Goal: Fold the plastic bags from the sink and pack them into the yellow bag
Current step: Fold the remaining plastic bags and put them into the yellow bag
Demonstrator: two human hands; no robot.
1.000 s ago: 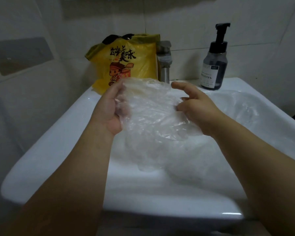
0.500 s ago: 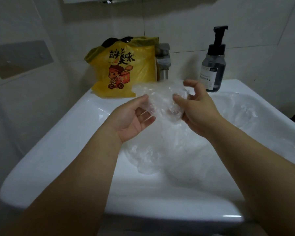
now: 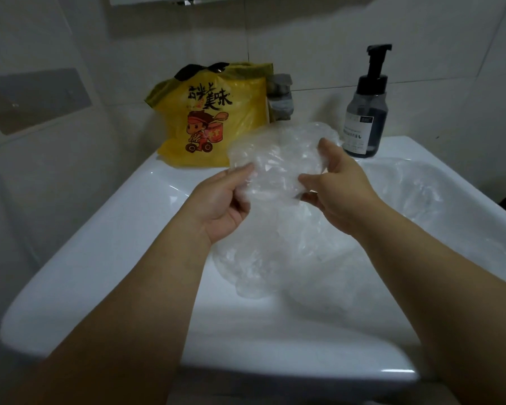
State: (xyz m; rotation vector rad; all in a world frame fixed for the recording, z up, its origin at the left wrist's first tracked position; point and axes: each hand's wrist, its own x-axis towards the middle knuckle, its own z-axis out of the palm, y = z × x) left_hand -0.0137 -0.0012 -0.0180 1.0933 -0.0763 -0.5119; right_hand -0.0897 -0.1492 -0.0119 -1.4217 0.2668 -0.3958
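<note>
Head view: white sink fills most of the frame, front rim nearest the camera. In the sink basin sits a heap of loose plastic bags, clear and crumpled, spreading toward the basin's right side; can't tell how many. Above the middle of the basin, both hands hold one clear plastic bag, bunched, not flat. Left hand is palm-up at the bag's left edge, fingers curled under and thumb on top, pinching the film. Right hand is at the bag's right edge, fingers and thumb clamped on the film. The hands are near each other but not touching; the bag spans the gap. Sink back ledge, left: yellow bag, upright, black handles on top, cartoon print facing the camera; can't tell if the mouth is open. Back ledge, centre: faucet, just beside the yellow bag, lower part hidden by the held bag. Back ledge, right: dark pump bottle, upright. Tiled wall left of the sink: grey recessed panel.
</note>
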